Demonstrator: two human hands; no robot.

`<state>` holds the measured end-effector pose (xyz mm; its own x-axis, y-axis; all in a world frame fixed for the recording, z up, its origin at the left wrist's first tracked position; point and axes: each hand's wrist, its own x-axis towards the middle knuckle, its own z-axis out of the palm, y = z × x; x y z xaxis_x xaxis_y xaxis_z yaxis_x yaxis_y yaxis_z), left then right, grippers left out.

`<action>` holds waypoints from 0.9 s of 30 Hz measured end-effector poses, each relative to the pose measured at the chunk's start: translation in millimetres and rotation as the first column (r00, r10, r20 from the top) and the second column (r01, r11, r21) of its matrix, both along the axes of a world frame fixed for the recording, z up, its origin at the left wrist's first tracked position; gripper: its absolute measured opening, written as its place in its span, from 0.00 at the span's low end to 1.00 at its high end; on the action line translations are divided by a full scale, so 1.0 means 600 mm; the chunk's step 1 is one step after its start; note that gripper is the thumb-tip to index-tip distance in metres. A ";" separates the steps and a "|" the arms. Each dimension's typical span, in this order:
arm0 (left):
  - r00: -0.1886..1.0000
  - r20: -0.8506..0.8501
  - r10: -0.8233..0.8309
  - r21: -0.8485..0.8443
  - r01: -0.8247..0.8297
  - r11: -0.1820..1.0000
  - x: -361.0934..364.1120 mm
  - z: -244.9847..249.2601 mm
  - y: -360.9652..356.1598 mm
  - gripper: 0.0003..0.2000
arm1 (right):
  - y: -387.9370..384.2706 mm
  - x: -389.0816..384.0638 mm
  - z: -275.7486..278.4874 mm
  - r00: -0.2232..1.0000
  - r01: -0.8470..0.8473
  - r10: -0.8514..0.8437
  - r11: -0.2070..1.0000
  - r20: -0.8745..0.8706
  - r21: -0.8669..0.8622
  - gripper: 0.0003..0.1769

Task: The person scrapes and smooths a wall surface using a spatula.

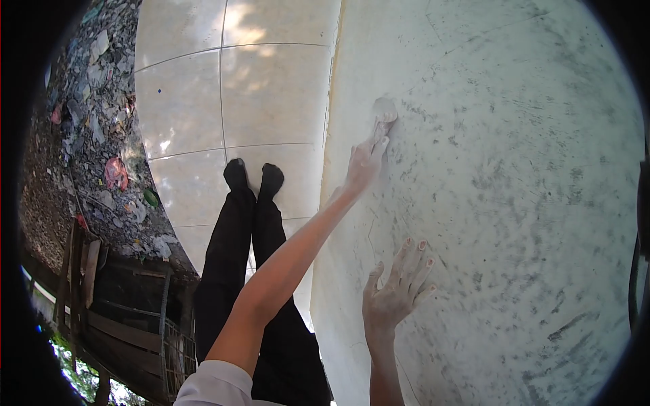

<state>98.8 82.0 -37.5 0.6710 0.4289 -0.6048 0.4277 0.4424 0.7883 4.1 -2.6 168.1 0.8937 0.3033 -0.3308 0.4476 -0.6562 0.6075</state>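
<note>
My left hand (364, 164) reaches far up along the pale wall (487, 203), its skin whitened by dust. Its fingers are closed around a small dust-covered tool with a flat, rounded end (384, 108), which lies against the wall; its exact kind cannot be made out. Lower down, my right hand (396, 292) rests palm-down on the same surface, fingers spread and thumb out to the left, holding nothing. White powder coats this hand too. Grey smudges and scratches mark the wall around both hands.
My feet (254, 177) in black stand on beige floor tiles (271, 95) beside the wall. Left of the tile edge, the ground is littered with rubbish (101, 122). Wooden boards (125, 338) and a metal frame (164, 318) stand at the lower left.
</note>
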 end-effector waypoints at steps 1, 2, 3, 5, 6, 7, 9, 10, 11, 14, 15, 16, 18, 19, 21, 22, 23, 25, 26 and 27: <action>0.999 0.031 0.015 -0.056 -0.013 0.998 -0.043 0.035 -0.032 0.20 | 0.001 0.001 0.001 1.000 0.011 -0.011 1.000 -0.011 0.002 0.30; 0.998 0.060 0.031 -0.116 -0.024 0.993 -0.068 0.053 -0.053 0.20 | 0.002 0.003 0.002 0.999 0.024 -0.023 1.000 -0.023 0.001 0.30; 0.998 0.064 0.029 -0.118 -0.022 0.993 -0.078 0.048 -0.069 0.20 | 0.002 0.003 0.003 1.000 0.025 -0.025 1.000 -0.019 -0.001 0.30; 0.973 0.222 0.066 0.149 -0.101 0.984 -0.095 0.027 -0.099 0.20 | 0.001 0.003 0.002 1.000 0.011 -0.011 1.000 -0.017 0.004 0.30; 0.997 0.071 -0.043 -0.009 0.044 0.999 -0.076 0.022 -0.066 0.21 | 0.000 0.003 0.002 1.000 0.009 -0.009 1.000 -0.017 0.002 0.30; 0.982 -0.062 -0.180 -0.188 0.166 0.968 -0.042 0.011 -0.016 0.22 | 0.000 0.002 0.002 1.000 0.013 -0.013 1.000 -0.016 0.001 0.30; 0.974 -0.039 -0.222 -0.107 0.217 0.970 0.030 -0.033 0.045 0.23 | -0.002 0.001 0.000 1.000 0.011 -0.011 1.000 -0.018 -0.003 0.30; 0.975 -0.038 -0.219 -0.109 0.214 0.971 0.025 -0.028 0.036 0.23 | -0.001 0.001 -0.002 1.000 0.008 -0.008 1.000 -0.007 -0.002 0.30; 0.990 -0.016 -0.142 -0.082 0.140 0.987 0.016 -0.014 0.019 0.24 | 0.000 0.003 -0.002 1.000 0.004 -0.004 1.000 0.004 0.000 0.30; 0.999 0.050 0.013 -0.062 -0.009 0.998 -0.077 0.045 -0.062 0.17 | 0.004 0.003 0.001 0.999 0.033 -0.032 0.999 -0.022 0.016 0.30; 0.968 0.220 0.125 0.118 -0.154 0.981 -0.109 0.044 -0.108 0.18 | 0.004 0.004 0.002 0.999 0.034 -0.034 0.999 -0.021 0.016 0.30; 0.968 0.220 0.123 0.117 -0.152 0.981 -0.118 0.045 -0.114 0.18 | 0.003 0.004 0.004 0.999 0.029 -0.029 1.000 -0.027 0.007 0.30; 0.970 0.231 0.077 0.094 -0.101 0.990 -0.135 0.041 -0.120 0.18 | 0.000 0.004 0.003 0.999 0.018 -0.018 1.000 -0.036 -0.004 0.30; 0.994 0.105 0.006 0.037 -0.010 0.999 -0.113 0.020 -0.094 0.17 | -0.001 0.004 0.003 1.000 0.015 -0.015 1.000 -0.027 0.006 0.30; 0.977 -0.138 -0.166 -0.116 0.150 0.982 -0.025 -0.023 -0.008 0.17 | -0.001 0.002 -0.003 1.000 0.013 -0.013 1.000 -0.015 0.020 0.30; 0.991 -0.113 -0.076 -0.051 0.070 0.996 0.011 -0.047 0.010 0.16 | -0.002 0.003 -0.006 1.000 -0.002 0.002 1.000 -0.002 0.022 0.29; 0.997 -0.083 0.009 0.008 -0.008 1.000 0.032 -0.057 0.014 0.16 | -0.003 0.004 -0.006 1.000 -0.013 0.012 1.000 0.011 0.019 0.29; 0.997 -0.075 -0.023 -0.020 0.022 1.000 -0.007 -0.012 -0.019 0.16 | -0.001 0.002 -0.002 1.000 0.011 -0.011 1.000 -0.002 0.029 0.29; 0.997 -0.068 -0.046 -0.037 0.044 0.998 -0.037 0.019 -0.038 0.16 | 0.002 0.003 -0.002 1.000 0.026 -0.025 0.999 -0.016 0.048 0.30; 0.989 0.092 0.118 0.094 -0.127 0.987 -0.075 0.049 -0.083 0.16 | 0.002 0.004 0.001 1.000 0.025 -0.024 0.998 -0.017 0.050 0.30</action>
<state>53.9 32.3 -8.3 0.6570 0.5662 -0.4977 0.3040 0.4052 0.8622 6.3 -1.1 168.4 0.8955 0.2979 -0.3306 0.4408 -0.6965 0.5662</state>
